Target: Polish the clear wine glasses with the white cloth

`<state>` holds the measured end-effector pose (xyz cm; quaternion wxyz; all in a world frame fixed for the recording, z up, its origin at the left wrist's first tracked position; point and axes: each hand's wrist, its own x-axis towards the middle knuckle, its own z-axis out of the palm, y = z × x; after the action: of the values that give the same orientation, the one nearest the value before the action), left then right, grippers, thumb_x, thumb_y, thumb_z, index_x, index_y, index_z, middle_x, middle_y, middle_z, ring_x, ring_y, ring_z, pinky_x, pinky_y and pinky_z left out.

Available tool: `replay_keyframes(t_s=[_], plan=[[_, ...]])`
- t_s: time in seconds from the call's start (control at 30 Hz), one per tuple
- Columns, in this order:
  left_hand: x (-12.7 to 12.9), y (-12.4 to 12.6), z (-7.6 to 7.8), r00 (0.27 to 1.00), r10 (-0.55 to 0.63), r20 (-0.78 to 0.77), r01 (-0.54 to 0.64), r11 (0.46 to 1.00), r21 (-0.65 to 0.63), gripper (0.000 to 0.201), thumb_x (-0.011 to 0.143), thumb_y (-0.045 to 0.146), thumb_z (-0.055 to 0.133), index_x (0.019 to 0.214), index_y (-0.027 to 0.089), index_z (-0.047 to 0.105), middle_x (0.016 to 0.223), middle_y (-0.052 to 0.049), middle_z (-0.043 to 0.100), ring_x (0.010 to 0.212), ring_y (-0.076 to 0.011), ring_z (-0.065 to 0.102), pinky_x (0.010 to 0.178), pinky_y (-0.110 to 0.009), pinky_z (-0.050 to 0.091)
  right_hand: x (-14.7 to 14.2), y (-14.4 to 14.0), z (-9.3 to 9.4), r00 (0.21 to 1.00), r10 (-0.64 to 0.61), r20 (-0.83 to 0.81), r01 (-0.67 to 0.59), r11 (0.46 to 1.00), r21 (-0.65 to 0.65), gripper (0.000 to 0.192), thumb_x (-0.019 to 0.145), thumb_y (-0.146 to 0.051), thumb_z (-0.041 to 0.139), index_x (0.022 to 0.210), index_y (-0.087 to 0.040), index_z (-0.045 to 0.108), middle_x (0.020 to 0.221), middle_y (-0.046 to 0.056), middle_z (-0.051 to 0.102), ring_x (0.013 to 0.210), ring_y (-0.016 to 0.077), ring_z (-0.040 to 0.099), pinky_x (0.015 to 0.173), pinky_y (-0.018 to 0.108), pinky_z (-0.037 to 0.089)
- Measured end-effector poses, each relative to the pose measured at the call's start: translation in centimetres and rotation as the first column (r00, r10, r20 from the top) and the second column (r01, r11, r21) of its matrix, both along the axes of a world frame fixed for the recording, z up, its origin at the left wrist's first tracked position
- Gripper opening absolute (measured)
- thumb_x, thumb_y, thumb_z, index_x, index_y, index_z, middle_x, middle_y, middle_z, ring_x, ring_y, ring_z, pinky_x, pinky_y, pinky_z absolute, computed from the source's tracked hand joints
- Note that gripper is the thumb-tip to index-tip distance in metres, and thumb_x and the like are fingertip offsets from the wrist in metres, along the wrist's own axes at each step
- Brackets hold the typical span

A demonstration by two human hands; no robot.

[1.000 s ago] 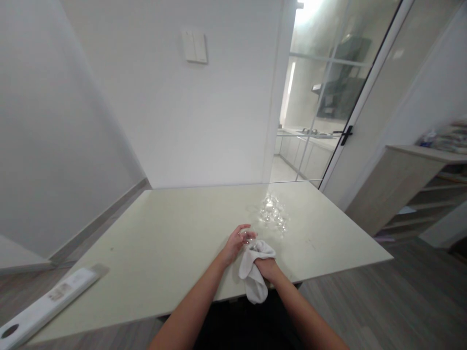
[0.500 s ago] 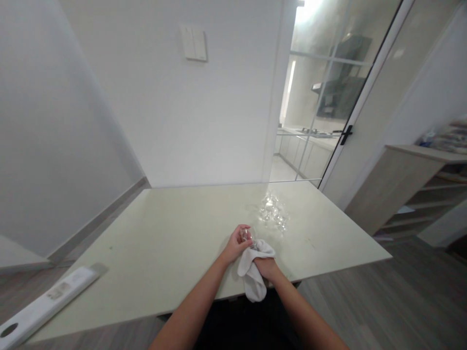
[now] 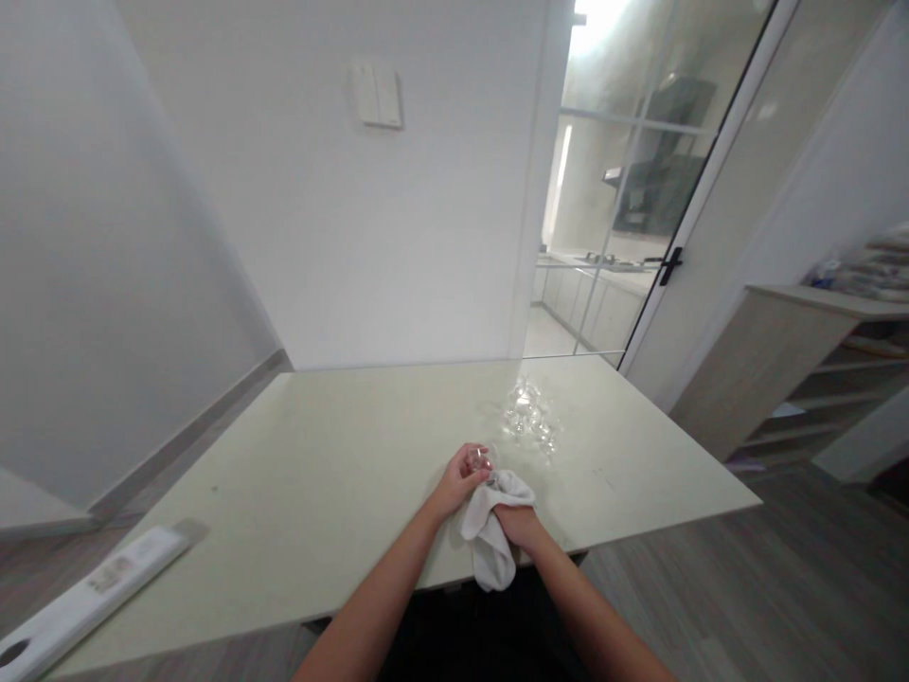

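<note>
Near the front edge of the pale table [image 3: 341, 474], my left hand [image 3: 458, 477] is closed around a small clear glass [image 3: 480, 460]. My right hand [image 3: 517, 523] is wrapped in a white cloth [image 3: 490, 540] and grips it; most of its fingers are hidden under the folds. The cloth touches the lower end of the glass, and its loose part hangs over the table's front edge. Beyond my hands, a cluster of several clear glass pieces [image 3: 526, 413] rests on the table, shining; their exact shapes are hard to make out.
A long white box [image 3: 106, 587] with a label lies across the table's left front corner. Behind the table is a white wall with a switch plate [image 3: 378, 97]. A glass-paned door [image 3: 603, 208] stands at the back right, and a wooden shelf [image 3: 781, 369] on the right.
The view has tilted very slightly, so everything sits a little lower. My hands keep the same hold on the glass and the cloth, with barely any movement.
</note>
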<state>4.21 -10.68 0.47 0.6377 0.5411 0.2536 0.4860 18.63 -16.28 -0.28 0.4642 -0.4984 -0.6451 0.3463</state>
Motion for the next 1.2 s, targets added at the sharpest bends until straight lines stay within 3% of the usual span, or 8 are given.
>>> replay_keyframes(t_s=[0.27, 0.53, 0.9, 1.2], plan=[[-0.1, 0.4, -0.6, 1.000, 0.019, -0.014, -0.019, 1.000, 0.010, 0.054, 0.069, 0.044, 0.082, 0.110, 0.017, 0.060, 0.087, -0.004, 0.068, 0.080, -0.0171, 0.063, 0.076, -0.029, 0.045, 0.1, -0.2, -0.2, 0.994, 0.022, -0.105, -0.030, 0.997, -0.075, 0.027, 0.080, -0.030, 0.052, 0.097, -0.024, 0.071, 0.107, 0.006, 0.074, 0.107, 0.0226, 0.065, 0.107, 0.040, 0.044], [-0.3, -0.1, 0.5, 1.000, -0.026, 0.004, 0.026, 1.000, 0.009, 0.063, 0.074, 0.048, 0.076, 0.125, 0.015, 0.058, 0.090, -0.008, 0.072, 0.083, -0.0206, 0.065, 0.077, -0.031, 0.045, 0.2, -0.6, -0.1, 0.991, -0.016, -0.133, -0.001, 0.991, -0.131, 0.032, 0.080, -0.030, 0.051, 0.103, -0.027, 0.072, 0.111, 0.004, 0.073, 0.118, 0.0233, 0.061, 0.115, 0.043, 0.037], [-0.1, -0.1, 0.3, 1.000, 0.007, -0.020, -0.007, 1.000, 0.001, 0.060, 0.074, 0.049, 0.076, 0.120, 0.016, 0.057, 0.086, -0.006, 0.071, 0.079, -0.0191, 0.065, 0.075, -0.030, 0.044, 0.1, -0.2, -0.3, 0.993, 0.044, -0.113, -0.052, 0.996, -0.072, 0.033, 0.080, -0.031, 0.053, 0.106, -0.025, 0.072, 0.109, 0.005, 0.074, 0.121, 0.0227, 0.060, 0.119, 0.046, 0.029], [-0.2, -0.1, 0.5, 0.999, 0.014, -0.041, -0.014, 1.000, 0.004, 0.059, 0.073, 0.052, 0.076, 0.117, 0.017, 0.058, 0.084, -0.004, 0.069, 0.078, -0.0181, 0.063, 0.073, -0.029, 0.043, -0.1, -0.8, 1.4, 0.990, 0.033, -0.139, -0.044, 0.996, -0.075, 0.031, 0.078, -0.032, 0.054, 0.101, -0.026, 0.072, 0.106, 0.006, 0.074, 0.117, 0.0246, 0.063, 0.115, 0.045, 0.036]])
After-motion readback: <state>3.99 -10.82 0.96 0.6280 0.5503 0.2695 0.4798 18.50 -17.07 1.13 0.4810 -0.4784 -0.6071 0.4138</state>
